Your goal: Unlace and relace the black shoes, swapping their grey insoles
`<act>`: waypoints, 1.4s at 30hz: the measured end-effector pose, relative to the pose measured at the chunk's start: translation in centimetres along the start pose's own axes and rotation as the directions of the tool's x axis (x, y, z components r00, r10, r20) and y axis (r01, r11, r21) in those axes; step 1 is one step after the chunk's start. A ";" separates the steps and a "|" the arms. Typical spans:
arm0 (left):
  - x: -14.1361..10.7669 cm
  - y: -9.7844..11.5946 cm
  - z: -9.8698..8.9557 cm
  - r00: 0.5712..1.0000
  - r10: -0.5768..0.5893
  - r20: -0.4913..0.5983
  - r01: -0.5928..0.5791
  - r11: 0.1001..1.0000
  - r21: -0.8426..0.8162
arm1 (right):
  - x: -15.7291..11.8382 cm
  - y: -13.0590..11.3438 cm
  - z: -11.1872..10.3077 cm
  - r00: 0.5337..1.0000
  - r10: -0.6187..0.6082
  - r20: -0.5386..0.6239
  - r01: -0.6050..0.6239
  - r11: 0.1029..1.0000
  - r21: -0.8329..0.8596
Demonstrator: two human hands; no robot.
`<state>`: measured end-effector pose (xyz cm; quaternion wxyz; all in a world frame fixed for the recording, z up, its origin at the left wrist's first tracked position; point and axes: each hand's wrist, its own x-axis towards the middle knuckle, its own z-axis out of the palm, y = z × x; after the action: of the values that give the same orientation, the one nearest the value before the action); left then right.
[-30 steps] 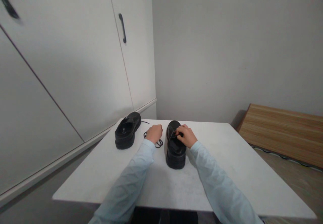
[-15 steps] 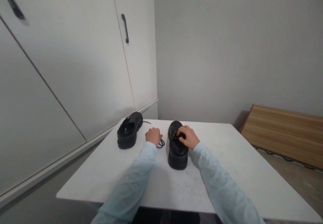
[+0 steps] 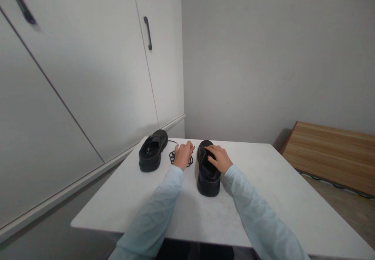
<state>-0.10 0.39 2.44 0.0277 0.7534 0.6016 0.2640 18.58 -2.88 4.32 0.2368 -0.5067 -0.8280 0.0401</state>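
Two black shoes rest on the white table. My right hand [image 3: 220, 160] is on the right shoe [image 3: 208, 185], its fingers over the lacing area and its thumb near the opening, gripping the upper. Just left of that shoe, my left hand [image 3: 183, 155] is raised slightly, its fingertips pinched on a thin dark end of a shoelace. Beneath and beside this hand lies a loose, looped black shoelace [image 3: 172, 157], partly hidden by the hand. The left shoe [image 3: 150, 163] stands apart with its toe pointing away, and a short lace end sticks out at its right side.
The white table [image 3: 258, 205] carries the shoes. White cabinet doors [image 3: 117, 76] with dark handles rise along the left, and a grey wall [image 3: 263, 56] stands behind. To the right, beyond the table edge, is a wood-grain panel [image 3: 331, 158].
My left hand has lifted and turned up off the looped shoelace, uncovering more of it. My right hand's fingers have shifted from a pinch on the lacing to lying over the shoe's upper.
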 end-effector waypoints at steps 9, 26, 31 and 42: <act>0.2 -0.2 -0.1 0.993 0.117 -0.018 -0.118 0.961 -0.251 | 0.6 -0.1 -0.3 0.999 0.007 0.041 -0.006 1.000 -0.020; -0.3 0.5 0.1 0.989 0.142 -0.030 -0.145 0.962 -0.232 | 1.4 -0.6 -0.3 0.992 0.120 0.037 -0.118 0.991 -0.067; 0.3 -0.1 0.6 0.984 0.169 -0.049 -0.175 0.899 -0.403 | 1.2 -1.3 -0.5 0.988 0.149 0.044 -0.143 0.983 -0.116; 0.8 -0.3 2.4 0.999 -0.037 -0.027 0.008 0.714 -0.700 | 1.5 -2.8 -0.8 0.981 0.191 0.043 -0.178 0.960 -0.218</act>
<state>0.73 1.85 0.57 0.3015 0.6744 0.4668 0.4862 16.04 -3.09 6.41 0.1500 -0.6026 -0.7838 -0.0108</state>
